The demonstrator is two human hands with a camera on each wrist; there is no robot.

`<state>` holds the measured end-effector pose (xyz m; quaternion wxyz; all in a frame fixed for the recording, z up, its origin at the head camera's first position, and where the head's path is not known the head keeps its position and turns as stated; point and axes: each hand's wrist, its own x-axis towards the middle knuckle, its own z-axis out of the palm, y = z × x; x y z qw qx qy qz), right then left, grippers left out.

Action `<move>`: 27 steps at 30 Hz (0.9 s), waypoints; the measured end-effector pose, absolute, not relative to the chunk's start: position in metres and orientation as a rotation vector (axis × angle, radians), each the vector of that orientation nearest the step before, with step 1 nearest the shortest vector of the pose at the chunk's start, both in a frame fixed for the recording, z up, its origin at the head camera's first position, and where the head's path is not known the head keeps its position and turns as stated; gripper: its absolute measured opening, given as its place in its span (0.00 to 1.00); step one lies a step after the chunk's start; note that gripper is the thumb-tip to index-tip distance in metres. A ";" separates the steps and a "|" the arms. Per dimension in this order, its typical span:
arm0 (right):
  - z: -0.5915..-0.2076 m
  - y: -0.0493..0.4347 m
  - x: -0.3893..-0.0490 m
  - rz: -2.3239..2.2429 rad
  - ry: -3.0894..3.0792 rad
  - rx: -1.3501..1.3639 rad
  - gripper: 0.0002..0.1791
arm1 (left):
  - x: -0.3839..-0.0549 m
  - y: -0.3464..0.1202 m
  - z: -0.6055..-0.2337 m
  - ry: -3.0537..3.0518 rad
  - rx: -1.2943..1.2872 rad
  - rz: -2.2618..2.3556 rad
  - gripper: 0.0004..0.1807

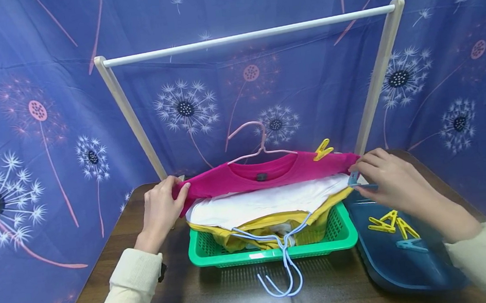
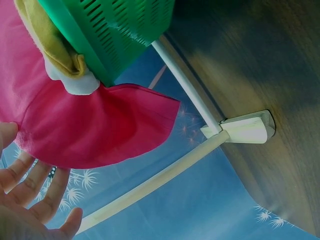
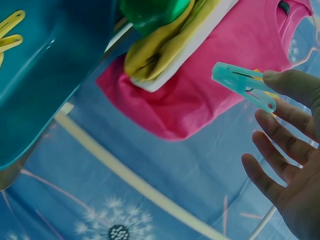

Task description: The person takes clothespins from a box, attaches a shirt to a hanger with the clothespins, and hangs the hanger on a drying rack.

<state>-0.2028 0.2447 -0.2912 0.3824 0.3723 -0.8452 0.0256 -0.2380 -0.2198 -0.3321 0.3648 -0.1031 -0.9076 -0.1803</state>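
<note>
A bright pink shirt (image 1: 210, 181) is spread at the back of a green basket (image 1: 275, 253), with a pink hanger (image 1: 262, 137) in its neckline. My left hand (image 1: 162, 205) pinches the shirt's left side, thumb in front and fingers behind. Between the thumb and index finger of my right hand (image 1: 383, 177) is a light blue clothespin (image 3: 242, 85), held close over the shirt's right sleeve. One yellow clothespin (image 1: 323, 149) grips the shirt near the right end of the hanger. White (image 1: 248, 207) and mustard (image 1: 222, 231) garments lie in the basket, in front of the pink one.
Blue hangers (image 1: 284, 245) hook over the basket's front edge. At right, a dark blue tray (image 1: 395, 273) holds yellow clothespins (image 1: 382, 225) and a blue clothespin (image 1: 411, 245). Behind the basket stands a rack with a white bar (image 1: 249, 35) and wooden uprights (image 1: 131, 116).
</note>
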 end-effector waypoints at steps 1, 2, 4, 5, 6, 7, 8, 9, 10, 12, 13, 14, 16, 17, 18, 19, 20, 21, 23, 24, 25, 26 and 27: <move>-0.291 0.242 -0.203 0.065 -2.153 0.958 0.38 | -0.238 -0.220 -0.332 -2.333 -0.266 -0.465 0.13; -0.291 0.239 -0.203 0.067 -2.153 0.965 0.38 | -0.238 -0.220 -0.332 -2.332 -0.267 -0.466 0.13; -0.290 0.233 -0.204 0.063 -2.159 0.980 0.37 | -0.238 -0.219 -0.332 -2.328 -0.269 -0.468 0.13; -0.291 0.231 -0.205 0.064 -2.165 0.987 0.37 | -0.237 -0.219 -0.332 -2.328 -0.268 -0.466 0.13; -0.291 0.228 -0.205 0.065 -2.169 0.997 0.36 | -0.237 -0.219 -0.332 -2.328 -0.268 -0.464 0.13; -0.291 0.225 -0.206 0.065 -2.174 1.007 0.32 | -0.237 -0.219 -0.332 -2.329 -0.267 -0.461 0.13; -0.290 0.223 -0.206 0.067 -2.178 1.018 0.27 | -0.237 -0.219 -0.333 -2.330 -0.266 -0.458 0.13; -0.290 0.220 -0.207 0.066 -2.181 1.028 0.23 | -0.238 -0.219 -0.333 -2.332 -0.265 -0.454 0.13; -0.290 0.217 -0.208 0.062 -2.185 1.040 0.20 | -0.238 -0.219 -0.333 -2.333 -0.263 -0.451 0.12; -0.289 0.211 -0.208 0.065 -2.190 1.061 0.19 | -0.238 -0.218 -0.333 -2.333 -0.260 -0.444 0.12; -0.288 0.208 -0.209 0.067 -2.192 1.070 0.21 | -0.238 -0.218 -0.333 -2.332 -0.258 -0.442 0.12; -0.288 0.205 -0.210 0.069 -2.192 1.075 0.22 | -0.238 -0.219 -0.333 -2.329 -0.258 -0.435 0.12; -0.288 0.197 -0.211 0.068 -2.192 1.088 0.21 | -0.239 -0.219 -0.333 -2.324 -0.261 -0.423 0.12; -0.288 0.194 -0.211 0.076 -2.191 1.095 0.23 | -0.239 -0.219 -0.333 -2.321 -0.263 -0.415 0.12; -0.288 0.190 -0.212 0.081 -2.190 1.100 0.22 | -0.239 -0.219 -0.333 -2.318 -0.265 -0.407 0.12; -0.287 0.185 -0.212 0.084 -2.192 1.105 0.22 | -0.239 -0.219 -0.333 -2.315 -0.267 -0.400 0.12; -0.287 0.181 -0.212 0.088 -2.194 1.110 0.22 | -0.239 -0.219 -0.333 -2.314 -0.269 -0.392 0.12; -0.286 0.177 -0.213 0.090 -2.196 1.117 0.22 | -0.239 -0.219 -0.333 -2.316 -0.268 -0.388 0.12; -0.285 0.169 -0.213 0.092 -2.203 1.129 0.22 | -0.239 -0.219 -0.332 -2.317 -0.266 -0.380 0.12; -0.284 0.165 -0.213 0.092 -2.204 1.137 0.22 | -0.239 -0.219 -0.332 -2.320 -0.263 -0.378 0.12; -0.283 0.160 -0.213 0.090 -2.206 1.142 0.22 | -0.238 -0.218 -0.332 -2.324 -0.262 -0.376 0.12; -0.283 0.156 -0.213 0.082 -2.207 1.148 0.22 | -0.238 -0.218 -0.332 -2.327 -0.260 -0.373 0.12; -0.282 0.152 -0.213 0.077 -2.204 1.154 0.22 | -0.238 -0.218 -0.332 -2.330 -0.259 -0.371 0.12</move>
